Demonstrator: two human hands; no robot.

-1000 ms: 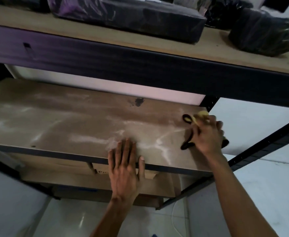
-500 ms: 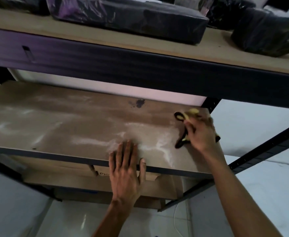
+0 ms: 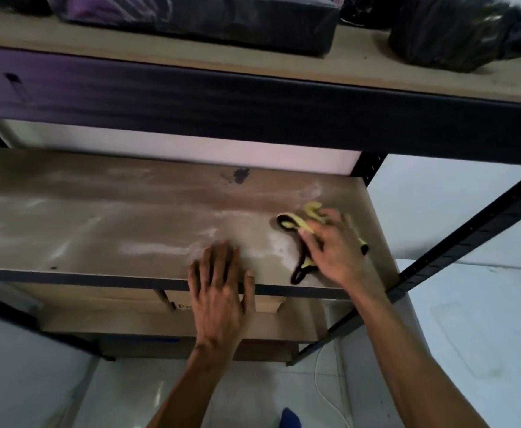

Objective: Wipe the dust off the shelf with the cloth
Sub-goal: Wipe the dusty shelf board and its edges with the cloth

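Two bare hands, one cloth, one dusty board: a person leans into a metal storage rack, working on its middle shelf (image 3: pixel 114 220). A dark stain (image 3: pixel 240 176) near the back of that shelf marks the scene.

The left hand (image 3: pixel 219 291) lies open and flat at the front edge, almost straight toward the viewer from the stain, fingers straight on the board and thumb hooked over the lip. The right hand (image 3: pixel 335 245) sits to the right of the stain and nearer the front, fingers stretched out and pressing down rather than curled into a fist.

Under that right hand lies the single cloth (image 3: pixel 293 224), yellow with black trim. It is pinned beneath palm and fingers, with a black-edged loop poking out on the stain side, a yellow tip showing past the fingertips, and another loop trailing toward the front edge.

Pale streaks of dust cross the brown board left of the stain and in front of it, thickest between the two hands.

Above the stain runs the dark steel beam of the upper shelf (image 3: pixel 166 54), which carries two plainly visible black plastic-wrapped bundles: a long one (image 3: pixel 222 17) and a rounder one (image 3: pixel 456 35) farther right.

Below the stain's level, cardboard boxes (image 3: pixel 123 304) fill the lower tier. The wall behind is white, the floor pale, and one white cable (image 3: pixel 324 393) trails across it.
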